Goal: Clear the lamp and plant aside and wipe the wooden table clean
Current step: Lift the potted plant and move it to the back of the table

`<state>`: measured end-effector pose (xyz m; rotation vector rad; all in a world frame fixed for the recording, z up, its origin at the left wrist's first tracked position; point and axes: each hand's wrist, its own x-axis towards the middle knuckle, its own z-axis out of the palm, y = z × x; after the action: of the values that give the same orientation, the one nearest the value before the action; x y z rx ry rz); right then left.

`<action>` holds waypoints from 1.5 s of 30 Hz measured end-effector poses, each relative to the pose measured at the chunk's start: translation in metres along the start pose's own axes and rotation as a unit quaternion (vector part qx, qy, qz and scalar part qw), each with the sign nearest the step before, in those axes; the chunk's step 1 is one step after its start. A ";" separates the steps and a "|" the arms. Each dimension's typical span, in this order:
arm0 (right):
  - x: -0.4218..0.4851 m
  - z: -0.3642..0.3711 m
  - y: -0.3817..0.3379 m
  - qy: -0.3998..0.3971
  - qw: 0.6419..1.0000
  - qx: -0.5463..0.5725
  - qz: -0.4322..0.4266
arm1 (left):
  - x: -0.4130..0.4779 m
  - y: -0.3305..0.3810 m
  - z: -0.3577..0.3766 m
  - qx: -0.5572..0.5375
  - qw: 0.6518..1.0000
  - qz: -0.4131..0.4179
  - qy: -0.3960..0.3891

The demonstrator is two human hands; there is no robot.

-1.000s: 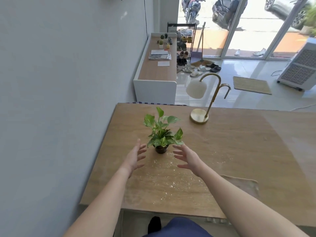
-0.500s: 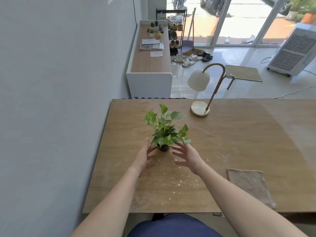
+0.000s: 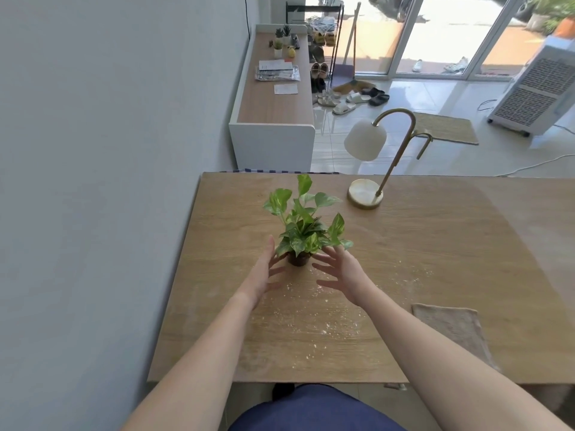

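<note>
Moved in closer, left hand (image 3: 264, 272) and right hand (image 3: 343, 272) now flank the plant (image 3: 306, 227) on the counter (image 3: 441, 262), fingers spread loose, grasping nothing yet.

On the wooden table (image 3: 435, 275), a left hand (image 3: 263, 275) and right hand (image 3: 343, 270), fingers spread, flank the potted plant (image 3: 303, 231), whose leaves overhang both. A grey wall (image 3: 93, 181) runs along the table's left edge, hemming that side. The brass lamp (image 3: 365, 194) stands near the far edge, shade arched left of its stem. Bare wood lies between plant and lamp and stretches wide to the right; a beige cloth (image 3: 451, 328) lies near the front right.
</note>
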<state>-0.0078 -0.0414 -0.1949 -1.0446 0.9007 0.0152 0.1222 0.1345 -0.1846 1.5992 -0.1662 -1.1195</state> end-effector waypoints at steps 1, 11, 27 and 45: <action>0.001 0.001 -0.003 -0.004 1.000 -0.001 -0.003 | 0.001 0.003 -0.001 0.000 1.000 0.005 0.001; 0.016 0.013 -0.056 -0.009 0.998 -0.019 -0.067 | 0.029 0.057 -0.003 -0.014 0.998 0.061 0.018; 0.067 0.030 -0.128 0.009 0.988 0.039 -0.148 | 0.083 0.127 0.001 -0.069 0.991 0.117 0.007; 0.159 0.037 -0.145 0.040 0.995 0.030 -0.084 | 0.182 0.136 -0.020 -0.059 0.997 0.046 0.003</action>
<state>0.1796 -0.1532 -0.1833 -1.0676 0.8771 -0.1938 0.2936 -0.0154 -0.1768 1.4755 -0.1645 -1.0349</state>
